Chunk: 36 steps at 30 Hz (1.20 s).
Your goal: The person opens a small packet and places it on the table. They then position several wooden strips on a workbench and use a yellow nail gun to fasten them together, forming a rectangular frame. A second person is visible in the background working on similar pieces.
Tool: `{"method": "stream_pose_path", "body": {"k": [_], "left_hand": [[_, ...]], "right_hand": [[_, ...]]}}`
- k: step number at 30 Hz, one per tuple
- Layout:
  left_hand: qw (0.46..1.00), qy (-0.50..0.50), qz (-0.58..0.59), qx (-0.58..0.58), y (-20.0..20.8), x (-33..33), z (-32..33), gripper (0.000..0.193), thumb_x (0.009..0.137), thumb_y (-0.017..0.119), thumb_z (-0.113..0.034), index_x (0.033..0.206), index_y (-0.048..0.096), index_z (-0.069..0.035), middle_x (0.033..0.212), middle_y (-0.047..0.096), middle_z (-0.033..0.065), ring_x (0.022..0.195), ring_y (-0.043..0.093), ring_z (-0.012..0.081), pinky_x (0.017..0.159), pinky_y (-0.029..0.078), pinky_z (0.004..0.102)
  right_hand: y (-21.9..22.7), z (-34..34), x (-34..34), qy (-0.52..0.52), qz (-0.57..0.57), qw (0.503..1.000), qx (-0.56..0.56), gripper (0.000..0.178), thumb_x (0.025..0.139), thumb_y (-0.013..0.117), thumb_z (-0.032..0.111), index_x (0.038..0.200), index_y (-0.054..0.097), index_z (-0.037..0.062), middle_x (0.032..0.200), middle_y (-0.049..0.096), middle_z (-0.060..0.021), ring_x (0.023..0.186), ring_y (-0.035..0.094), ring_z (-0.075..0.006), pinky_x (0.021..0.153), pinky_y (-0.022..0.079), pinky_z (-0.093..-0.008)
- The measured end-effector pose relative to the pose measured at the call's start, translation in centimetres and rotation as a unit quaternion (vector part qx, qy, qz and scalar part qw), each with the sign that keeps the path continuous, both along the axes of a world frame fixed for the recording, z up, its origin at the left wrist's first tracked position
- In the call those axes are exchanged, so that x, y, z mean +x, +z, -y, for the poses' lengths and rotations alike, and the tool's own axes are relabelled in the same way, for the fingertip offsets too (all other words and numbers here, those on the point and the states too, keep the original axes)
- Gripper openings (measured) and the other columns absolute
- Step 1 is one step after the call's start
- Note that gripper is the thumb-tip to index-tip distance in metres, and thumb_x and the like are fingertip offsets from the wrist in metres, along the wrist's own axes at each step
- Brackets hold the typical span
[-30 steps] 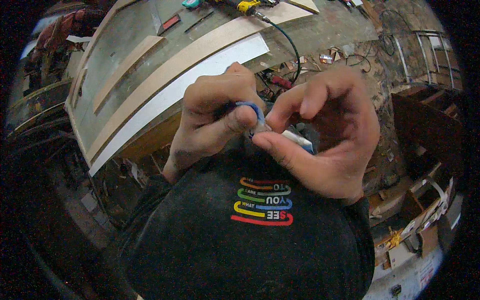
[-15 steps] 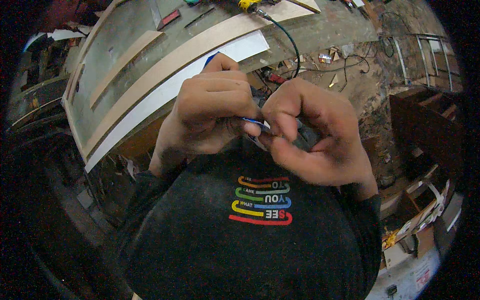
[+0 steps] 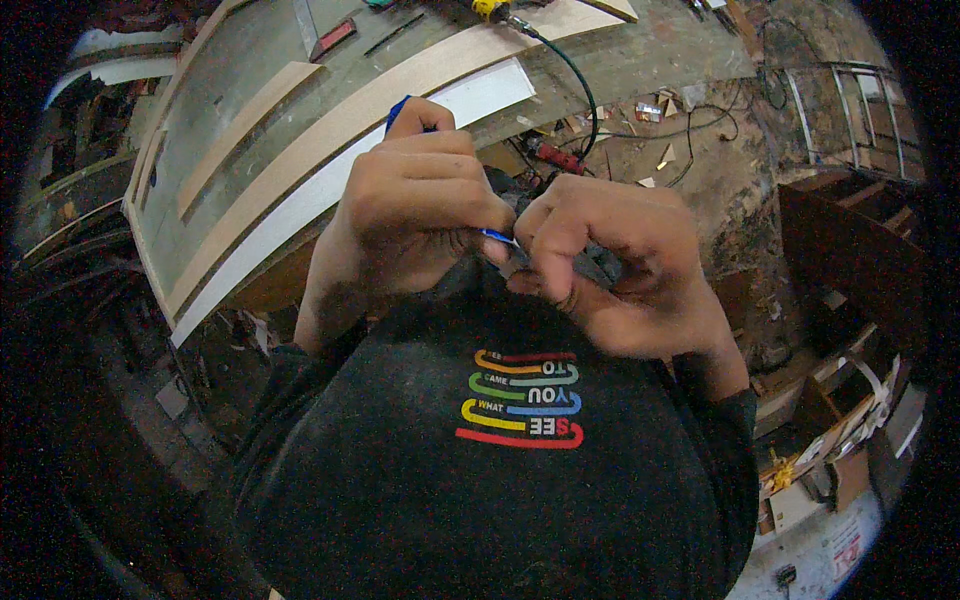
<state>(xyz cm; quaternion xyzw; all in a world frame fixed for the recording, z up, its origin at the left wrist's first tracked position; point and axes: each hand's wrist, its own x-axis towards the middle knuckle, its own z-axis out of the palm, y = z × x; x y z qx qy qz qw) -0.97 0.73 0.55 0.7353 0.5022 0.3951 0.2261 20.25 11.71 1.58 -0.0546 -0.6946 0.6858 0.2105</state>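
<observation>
My left hand [image 3: 415, 205] is closed in front of my chest, its fingers curled around a thin, shiny blue thing [image 3: 498, 237]. A blue end of it also pokes out past the index finger at the hand's far side; most of it is hidden in the fist, so its kind does not show. My right hand [image 3: 635, 265] is closed too, thumb and index finger pinched together right against the left fingertips. They seem to grip the pale edge of the same blue thing, though the fingers cover most of that spot.
Beyond my hands stands a workbench [image 3: 420, 65] with long wooden strips [image 3: 330, 120] and a white strip [image 3: 230, 265]. A yellow tool [image 3: 490, 10] with a dark green hose [image 3: 583, 80] lies at its far side. Scraps, cables and a red tool [image 3: 557, 155] litter the floor.
Both hands have shifted slightly left, and the right one has dropped a little. Less of the thing's pale edge shows between the fingertips. Both hands remain closed.
</observation>
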Motion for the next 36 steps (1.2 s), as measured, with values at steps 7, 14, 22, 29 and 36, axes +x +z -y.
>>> {"method": "stream_pose_path", "body": {"k": [7, 14, 22, 29, 36], "left_hand": [[0.964, 0.225, 0.139, 0.028, -0.3, -2.2, -0.7, 0.028, 0.094, 0.074, -0.031, 0.077, 0.072, -0.009, 0.069, 0.064, 0.0016, 0.063, 0.057, 0.0146, 0.065, 0.044, 0.0308], [0.965, 0.258, 0.038, 0.033, 2.1, -2.9, 0.3, 0.032, 0.094, 0.075, -0.036, 0.081, 0.076, -0.006, 0.069, 0.068, 0.0020, 0.061, 0.058, 0.0161, 0.065, 0.043, 0.0312], [0.968, 0.190, 0.148, 0.068, 2.8, 1.3, -0.5, 0.028, 0.091, 0.077, -0.034, 0.080, 0.074, -0.008, 0.072, 0.072, 0.0002, 0.059, 0.056, 0.0151, 0.070, 0.040, 0.0308], [0.979, 0.174, 0.056, 0.088, 2.3, 0.7, -0.8, 0.022, 0.084, 0.081, -0.030, 0.083, 0.074, -0.009, 0.073, 0.071, 0.0003, 0.062, 0.058, 0.0167, 0.073, 0.040, 0.0337], [0.991, 0.105, -0.060, 0.050, 2.7, 0.2, -0.1, 0.016, 0.076, 0.082, -0.016, 0.083, 0.069, -0.010, 0.070, 0.064, 0.0001, 0.064, 0.060, 0.0211, 0.074, 0.039, 0.0364]], "right_hand": [[1.3, -0.6, 2.8, 0.059, 0.036, 0.996, -0.058, 0.021, 0.068, 0.066, -0.013, 0.076, 0.064, 0.0057, 0.080, 0.068, -0.0082, 0.078, 0.071, -0.0199, 0.071, 0.054, -0.0297], [0.8, -1.0, 2.4, -0.127, 0.083, 0.988, 0.010, 0.026, 0.075, 0.071, -0.017, 0.094, 0.064, -0.0005, 0.094, 0.070, -0.0133, 0.090, 0.068, -0.0228, 0.084, 0.055, -0.0356], [4.3, 0.9, 0.2, -0.183, -0.009, 0.981, 0.057, 0.044, 0.077, 0.077, -0.015, 0.112, 0.055, -0.0001, 0.109, 0.071, -0.0238, 0.102, 0.071, -0.0274, 0.092, 0.056, -0.0380], [4.7, 0.7, -2.2, -0.189, 0.000, 0.981, 0.032, 0.047, 0.073, 0.082, -0.011, 0.107, 0.051, 0.0035, 0.096, 0.063, -0.0080, 0.093, 0.068, -0.0179, 0.084, 0.056, -0.0323], [4.3, -0.4, -1.9, -0.044, 0.135, 0.989, 0.030, 0.028, 0.082, 0.067, -0.009, 0.102, 0.051, 0.0033, 0.095, 0.055, -0.0023, 0.088, 0.056, -0.0095, 0.080, 0.048, -0.0245]]}}
